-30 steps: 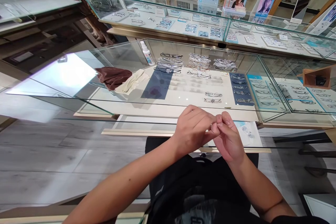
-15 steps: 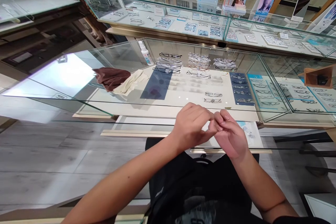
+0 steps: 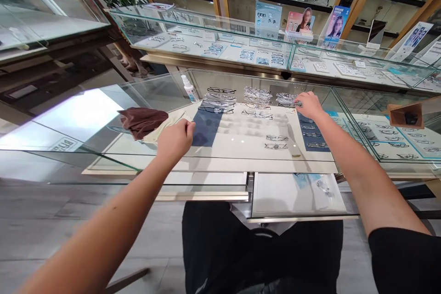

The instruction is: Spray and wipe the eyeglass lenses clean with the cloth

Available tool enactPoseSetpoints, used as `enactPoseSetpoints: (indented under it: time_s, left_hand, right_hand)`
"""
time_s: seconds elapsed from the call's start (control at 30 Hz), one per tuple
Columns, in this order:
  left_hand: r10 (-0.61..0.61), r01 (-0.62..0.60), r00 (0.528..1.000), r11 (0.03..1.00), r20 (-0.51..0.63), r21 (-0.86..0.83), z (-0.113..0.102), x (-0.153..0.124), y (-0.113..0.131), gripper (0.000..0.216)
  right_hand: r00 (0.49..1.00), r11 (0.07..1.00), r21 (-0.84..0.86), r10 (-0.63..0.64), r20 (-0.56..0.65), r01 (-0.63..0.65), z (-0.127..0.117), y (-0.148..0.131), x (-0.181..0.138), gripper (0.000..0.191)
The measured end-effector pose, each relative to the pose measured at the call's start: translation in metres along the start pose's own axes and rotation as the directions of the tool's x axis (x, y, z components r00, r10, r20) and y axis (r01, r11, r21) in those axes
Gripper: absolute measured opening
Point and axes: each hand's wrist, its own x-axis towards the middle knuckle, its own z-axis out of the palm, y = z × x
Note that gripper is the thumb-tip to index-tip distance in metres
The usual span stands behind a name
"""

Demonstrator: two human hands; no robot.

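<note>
My left hand (image 3: 176,138) is closed with its thumb against the curled fingers, over the glass counter beside a cream cloth (image 3: 164,129). Whatever it may hold is hidden. Stretched forward to the right, my right hand (image 3: 310,104) has its fingers closed at the right end of a dark-framed pair of eyeglasses (image 3: 288,104), which lies at the front of a short row of frames. More rows of eyeglasses (image 3: 257,95) stand to the left of it. Two pairs of eyeglasses (image 3: 276,142) lie nearer to me.
A brown cloth (image 3: 143,121) lies by the cream one, with a white spray bottle (image 3: 189,88) behind. Dark blue mats (image 3: 208,131) lie left and right. Below the counter edge, a drawer (image 3: 275,195) stands pulled out with clear packets in it. Glass showcases (image 3: 220,50) run behind.
My hands were together in front of me, fingertips meeting. They have parted: the left moved left toward the cloths, the right forward to the eyeglasses. The view has tilted up slightly.
</note>
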Motion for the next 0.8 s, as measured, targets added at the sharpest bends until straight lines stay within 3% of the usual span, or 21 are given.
enactPoseSetpoints:
  time_s: [0.23,0.47,0.57,0.67,0.73,0.8]
  left_hand:
    - [0.038,-0.053,0.995,0.986,-0.096,-0.156,-0.004,-0.010,0.001,0.022]
    - [0.062,-0.082,0.993,0.976,-0.103,-0.202,-0.003,-0.010,0.006,0.016]
    - [0.095,-0.118,0.988,0.975,-0.123,-0.187,-0.002,-0.009,0.009,0.013]
    - [0.140,-0.160,0.982,0.975,-0.129,-0.156,-0.002,-0.009,0.011,0.010]
    - [0.176,-0.193,0.977,0.971,-0.122,-0.142,-0.003,-0.009,0.012,0.007]
    - [0.196,-0.210,0.974,0.969,-0.118,-0.126,-0.003,-0.009,0.013,0.005]
  right_hand:
    - [0.984,0.982,-0.158,-0.074,0.159,0.100,0.013,0.015,0.038,0.021]
    - [0.992,0.978,-0.202,-0.036,0.124,0.061,0.007,0.000,0.029,0.027]
    - [0.997,0.992,-0.116,-0.051,0.051,0.057,-0.013,-0.012,0.003,0.025]
    - [0.989,0.979,0.142,-0.142,-0.028,0.145,-0.043,-0.038,-0.043,0.021]
    - [0.962,0.913,0.322,-0.272,0.018,0.252,-0.061,-0.062,-0.084,0.018]
    - [0.901,0.817,0.490,-0.413,0.128,0.305,-0.068,-0.086,-0.128,0.014]
